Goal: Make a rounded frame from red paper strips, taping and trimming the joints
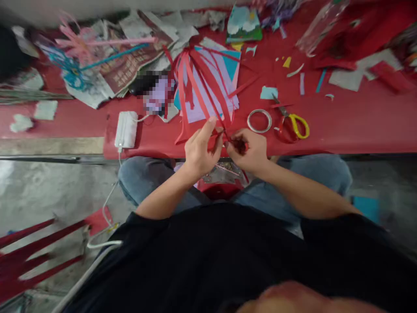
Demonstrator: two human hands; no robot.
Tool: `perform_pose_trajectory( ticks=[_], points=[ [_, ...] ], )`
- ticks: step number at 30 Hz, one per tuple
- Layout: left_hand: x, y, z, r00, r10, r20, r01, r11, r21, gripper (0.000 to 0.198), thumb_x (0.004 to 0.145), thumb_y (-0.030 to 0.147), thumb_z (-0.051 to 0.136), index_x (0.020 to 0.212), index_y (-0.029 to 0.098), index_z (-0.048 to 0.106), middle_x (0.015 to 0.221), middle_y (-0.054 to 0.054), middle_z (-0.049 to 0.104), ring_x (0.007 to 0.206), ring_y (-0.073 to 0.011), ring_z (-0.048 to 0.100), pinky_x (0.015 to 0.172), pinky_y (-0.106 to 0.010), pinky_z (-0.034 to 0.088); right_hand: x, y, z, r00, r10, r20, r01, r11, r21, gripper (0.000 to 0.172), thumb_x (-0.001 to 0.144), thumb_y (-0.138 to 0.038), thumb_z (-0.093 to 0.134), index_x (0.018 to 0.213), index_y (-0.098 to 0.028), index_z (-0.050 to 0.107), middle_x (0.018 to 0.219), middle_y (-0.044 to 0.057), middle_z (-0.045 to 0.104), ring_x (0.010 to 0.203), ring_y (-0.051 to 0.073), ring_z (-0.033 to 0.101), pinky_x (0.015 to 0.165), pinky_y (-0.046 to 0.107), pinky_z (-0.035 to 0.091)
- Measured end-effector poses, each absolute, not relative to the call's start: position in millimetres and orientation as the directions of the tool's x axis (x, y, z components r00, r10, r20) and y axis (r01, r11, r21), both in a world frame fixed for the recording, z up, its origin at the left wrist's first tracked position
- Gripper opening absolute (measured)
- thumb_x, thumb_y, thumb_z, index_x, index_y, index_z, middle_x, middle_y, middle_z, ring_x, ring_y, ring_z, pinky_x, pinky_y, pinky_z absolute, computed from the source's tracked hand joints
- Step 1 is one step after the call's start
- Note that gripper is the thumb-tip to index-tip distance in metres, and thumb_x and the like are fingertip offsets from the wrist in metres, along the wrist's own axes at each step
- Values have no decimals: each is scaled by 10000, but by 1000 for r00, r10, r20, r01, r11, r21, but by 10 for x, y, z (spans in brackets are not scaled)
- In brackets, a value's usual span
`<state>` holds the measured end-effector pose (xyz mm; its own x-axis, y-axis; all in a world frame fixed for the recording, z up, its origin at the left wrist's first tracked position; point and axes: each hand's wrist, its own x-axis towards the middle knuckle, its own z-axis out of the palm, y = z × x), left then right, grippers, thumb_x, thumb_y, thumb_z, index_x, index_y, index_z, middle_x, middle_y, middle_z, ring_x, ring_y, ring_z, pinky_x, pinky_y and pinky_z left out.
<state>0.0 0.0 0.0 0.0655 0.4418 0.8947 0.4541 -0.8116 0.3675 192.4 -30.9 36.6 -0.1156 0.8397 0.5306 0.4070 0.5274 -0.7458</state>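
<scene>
Near the front edge of the red table, my left hand (201, 148) and my right hand (250, 150) work close together. Long red ribbon strips (195, 82) fan out over the lavender paper (197, 108) and run down to my fingers. Thumb and forefinger of my left hand pinch the gathered strips. My right hand is curled round a dark red, bunched end of the ribbon (240, 145), partly hidden by its fingers. To the right of my right hand lie a silver ring-shaped roll (259, 121) and scissors (295, 124) with yellow and red handles.
A white power bank (126, 129) with a cable sits to the left. Pink and blue ribbon pieces (70, 71) lie on printed paper at the back left. Small scraps and a clear plastic bottle (321, 28) are at the right. A red chair (29, 261) stands at lower left.
</scene>
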Motion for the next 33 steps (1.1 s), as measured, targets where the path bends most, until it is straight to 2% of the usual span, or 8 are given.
perform_pose_trajectory(
  ticks=[5, 8, 11, 15, 19, 24, 28, 33],
  points=[
    [6, -36, -5, 45, 589, 807, 350, -766, 539, 789, 1115, 451, 695, 1789, 415, 287, 1638, -90, 647, 1041, -162, 859, 992, -349, 705, 1924, -312, 322, -126, 829, 544, 407, 544, -734, 135, 925, -302, 759, 929, -244, 637, 705, -44, 671, 546, 111, 586, 544, 270, 451],
    [39, -51, 71, -8, 577, 817, 311, -775, 550, 759, 1098, 419, 727, 1757, 387, 351, 1595, -98, 668, 962, -138, 844, 947, -343, 710, 1934, -313, 272, -131, 815, 565, 355, 571, -741, 158, 927, -290, 794, 985, -247, 654, 777, -27, 706, 596, 123, 640, 576, 275, 503],
    [70, -51, 160, -29, 541, 841, 263, -807, 528, 735, 1098, 414, 726, 1740, 370, 371, 1449, -77, 733, 914, -130, 832, 887, -330, 714, 1916, -311, 195, -142, 826, 545, 227, 563, -795, 231, 931, -295, 833, 1068, -264, 651, 847, -24, 724, 642, 133, 682, 598, 278, 558],
    [77, -58, 220, -17, 494, 869, 232, -844, 484, 742, 1092, 339, 733, 1739, 353, 371, 1180, -26, 782, 903, -143, 839, 869, -322, 723, 1858, -325, 109, -52, 855, 515, 8, 517, -856, 461, 946, -374, 895, 1314, -312, 624, 923, -29, 742, 710, 146, 720, 609, 277, 599],
    [70, -68, 223, -10, 450, 893, 282, -856, 434, 735, 1076, 303, 752, 1728, 307, 412, 1026, -7, 791, 872, -148, 840, 834, -304, 724, 1842, -355, 150, -11, 884, 467, -68, 465, -882, 608, 963, -480, 931, 1464, -337, 617, 931, -27, 766, 724, 157, 718, 660, 311, 616],
    [123, -98, 233, 25, 465, 885, 194, -870, 452, 787, 1060, 295, 776, 1748, 337, 399, 1033, -3, 802, 867, -154, 849, 792, -306, 739, 1867, -352, 257, -50, 920, 389, -157, 377, -913, 431, 958, -532, 945, 1243, -300, 720, 896, -15, 769, 698, 150, 720, 603, 289, 600],
    [204, -183, 270, 5, 530, 848, 106, -844, 526, 853, 1055, 193, 764, 1779, 327, 333, 1102, -21, 846, 965, -156, 870, 923, -332, 763, 1876, -333, 259, -30, 945, 327, -236, 311, -921, 314, 1008, -501, 899, 1128, -284, 705, 840, -38, 748, 597, 125, 699, 547, 272, 593],
    [240, -241, 279, -38, 550, 834, 102, -829, 551, 846, 1055, 181, 770, 1776, 313, 347, 1136, -34, 882, 1026, -176, 891, 1013, -369, 767, 1891, -337, 246, -13, 935, 354, -217, 343, -914, 248, 1017, -439, 896, 1111, -284, 726, 844, -34, 738, 649, 125, 711, 573, 269, 571]
  ],
)
